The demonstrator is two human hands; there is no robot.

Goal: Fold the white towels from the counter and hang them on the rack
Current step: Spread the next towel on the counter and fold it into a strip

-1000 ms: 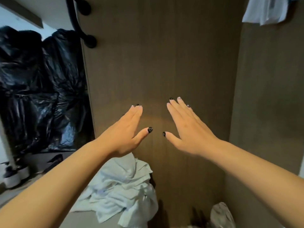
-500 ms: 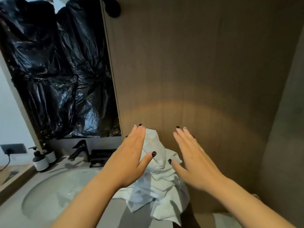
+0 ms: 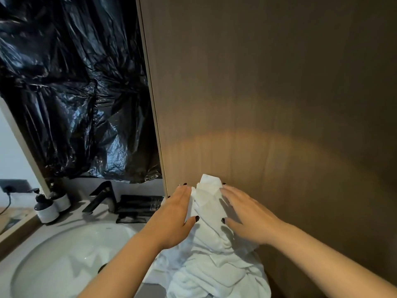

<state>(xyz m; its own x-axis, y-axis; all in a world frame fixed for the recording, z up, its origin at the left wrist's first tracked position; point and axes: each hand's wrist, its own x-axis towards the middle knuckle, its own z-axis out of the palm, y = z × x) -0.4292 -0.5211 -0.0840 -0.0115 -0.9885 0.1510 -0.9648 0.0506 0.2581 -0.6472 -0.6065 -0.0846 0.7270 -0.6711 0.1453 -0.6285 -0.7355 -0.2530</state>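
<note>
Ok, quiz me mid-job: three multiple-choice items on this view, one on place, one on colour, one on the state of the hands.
1. Where does the pile of white towels lie?
A. inside the sink basin
B. on the counter, right of the sink, against the wood panel
C. on the floor

2. What colour is the plastic sheeting above the faucet?
A. black
B. white
C. blue

3. How are the hands?
A. both clenched into fists
B. one holds a soap dispenser
C. left hand and right hand flat, fingers straight, on either side of the pile's top

Answers: 1 B, the pile sits beside the basin at the panel's foot. 2 A, the sheeting is glossy black. 3 C, both sets of fingers are straight at the peak of the pile, gripping nothing.
</note>
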